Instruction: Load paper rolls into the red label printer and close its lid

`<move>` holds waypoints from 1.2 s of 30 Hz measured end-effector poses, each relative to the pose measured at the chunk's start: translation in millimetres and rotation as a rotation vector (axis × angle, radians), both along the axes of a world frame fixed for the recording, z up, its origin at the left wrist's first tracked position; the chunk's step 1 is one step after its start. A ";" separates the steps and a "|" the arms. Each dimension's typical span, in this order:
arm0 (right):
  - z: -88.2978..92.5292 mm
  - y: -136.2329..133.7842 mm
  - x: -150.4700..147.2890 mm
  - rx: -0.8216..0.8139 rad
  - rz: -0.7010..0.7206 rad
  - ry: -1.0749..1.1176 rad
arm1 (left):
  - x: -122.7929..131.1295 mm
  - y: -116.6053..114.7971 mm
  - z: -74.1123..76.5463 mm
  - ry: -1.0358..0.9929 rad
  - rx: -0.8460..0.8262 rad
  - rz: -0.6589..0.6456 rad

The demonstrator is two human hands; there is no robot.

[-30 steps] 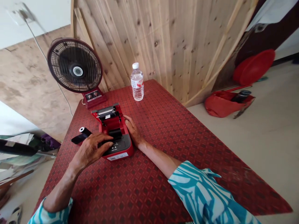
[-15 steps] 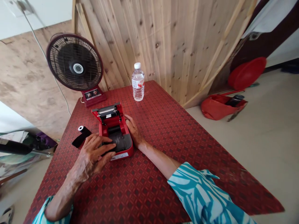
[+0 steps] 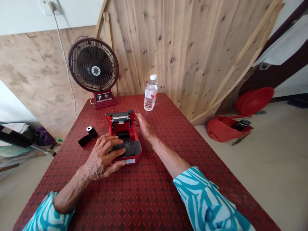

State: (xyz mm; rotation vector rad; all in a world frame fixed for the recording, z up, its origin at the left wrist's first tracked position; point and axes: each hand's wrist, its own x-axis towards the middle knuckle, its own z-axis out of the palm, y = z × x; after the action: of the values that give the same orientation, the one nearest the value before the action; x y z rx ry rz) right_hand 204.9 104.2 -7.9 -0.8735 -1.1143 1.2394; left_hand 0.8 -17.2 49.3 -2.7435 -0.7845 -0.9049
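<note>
A small red printer [image 3: 125, 136] with its lid raised sits in the middle of the red patterned table [image 3: 149, 192]. My left hand [image 3: 103, 157] lies on the printer's dark front panel, fingers spread flat and the thumb against its front edge. My right hand [image 3: 143, 126] rests against the printer's right side near the open lid, fingers stretched forward. A black roll with a white core [image 3: 88, 135] lies on the table just left of the printer, its loose end trailing out.
A dark red table fan [image 3: 94, 70] stands at the table's back left, its cord running up the wall. A clear water bottle [image 3: 150, 93] is at the back edge. Wooden boards lean behind. A red bag [image 3: 226, 129] and red basin [image 3: 254, 100] lie on the floor right.
My left hand slid down from the paper bay onto the printer's front panel and flattened out. My right hand moved forward along the printer's side. The view shifted leftward.
</note>
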 end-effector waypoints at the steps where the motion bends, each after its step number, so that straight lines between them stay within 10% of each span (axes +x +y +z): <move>1: 1.4 -3.8 2.1 0.021 -0.015 -0.025 | -0.5 -0.1 -0.8 -0.004 0.008 -0.001; 10: -6.2 -55.1 12.8 0.180 -0.120 -0.219 | -3.1 1.0 -11.2 -0.140 -0.045 0.030; 16: -16.7 -53.5 8.7 0.135 -0.127 -0.167 | -4.1 13.2 -22.9 -0.489 -0.370 0.316; 36: -27.4 -63.7 7.4 0.051 -0.115 -0.191 | -9.9 13.5 -37.4 -0.573 -0.441 0.207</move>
State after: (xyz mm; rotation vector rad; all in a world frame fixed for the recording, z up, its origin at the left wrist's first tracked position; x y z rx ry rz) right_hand 212.3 40.5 -35.3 -1.0184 -1.2240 1.0448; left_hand -9.1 -3.7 11.9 -2.6709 -1.4901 -1.6705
